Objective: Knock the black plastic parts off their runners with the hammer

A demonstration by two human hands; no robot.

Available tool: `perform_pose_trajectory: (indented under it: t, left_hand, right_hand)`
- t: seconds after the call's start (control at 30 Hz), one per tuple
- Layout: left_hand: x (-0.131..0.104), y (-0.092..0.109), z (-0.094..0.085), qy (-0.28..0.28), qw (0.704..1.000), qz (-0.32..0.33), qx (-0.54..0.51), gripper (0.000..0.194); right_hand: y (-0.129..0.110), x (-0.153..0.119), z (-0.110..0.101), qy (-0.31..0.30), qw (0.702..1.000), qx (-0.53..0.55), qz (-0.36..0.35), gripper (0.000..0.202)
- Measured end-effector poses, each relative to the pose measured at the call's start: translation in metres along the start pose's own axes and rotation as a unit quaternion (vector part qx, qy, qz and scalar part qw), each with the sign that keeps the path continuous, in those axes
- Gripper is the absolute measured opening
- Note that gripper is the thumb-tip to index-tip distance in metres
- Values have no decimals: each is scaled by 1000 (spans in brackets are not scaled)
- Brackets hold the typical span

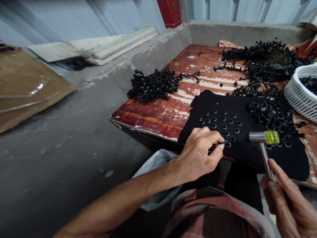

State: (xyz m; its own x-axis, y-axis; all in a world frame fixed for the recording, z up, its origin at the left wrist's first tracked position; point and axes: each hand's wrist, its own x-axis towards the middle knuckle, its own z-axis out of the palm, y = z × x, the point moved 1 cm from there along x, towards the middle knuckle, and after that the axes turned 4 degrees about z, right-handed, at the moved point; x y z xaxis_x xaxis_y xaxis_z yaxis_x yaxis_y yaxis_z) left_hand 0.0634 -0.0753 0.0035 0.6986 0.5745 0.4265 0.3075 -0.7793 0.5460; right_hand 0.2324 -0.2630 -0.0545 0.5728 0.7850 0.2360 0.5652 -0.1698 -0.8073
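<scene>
My left hand (201, 150) is closed in a pinch on a small black plastic part (226, 141), held low over the near edge of a black cloth (210, 100). Most of that part is hidden by my fingers. Just beyond it, several small round black pieces (224, 126) are spread on the cloth. My right hand (284, 195) grips the metal handle of a small hammer (257, 136), its head raised above the cloth. One end of the head is translucent yellow; the other is dark.
A heap of round black parts (271, 114) lies on the cloth's right side. Branched black parts are piled (153, 85) at the left of the worn red board (148, 115) and at its far right (269, 62). A white basket (294, 91) holds more. Cardboard (29, 89) stands left.
</scene>
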Motion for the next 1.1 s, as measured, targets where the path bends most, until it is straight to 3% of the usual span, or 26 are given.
perform_pose_trajectory:
  t: [0.23,0.83,1.1]
  left_hand:
    - [-3,1,3,19,999,27,11,11]
    - [-5,1,7,32,997,54,39,12]
    - [-8,5,9,37,998,33,48,11]
  right_hand:
    - [13,-7,0,-23,999,22,40,48]
    - [9,-3,3,-36,999,6,-3,50]
    - [7,0,4,-56,998,-3,-24,52]
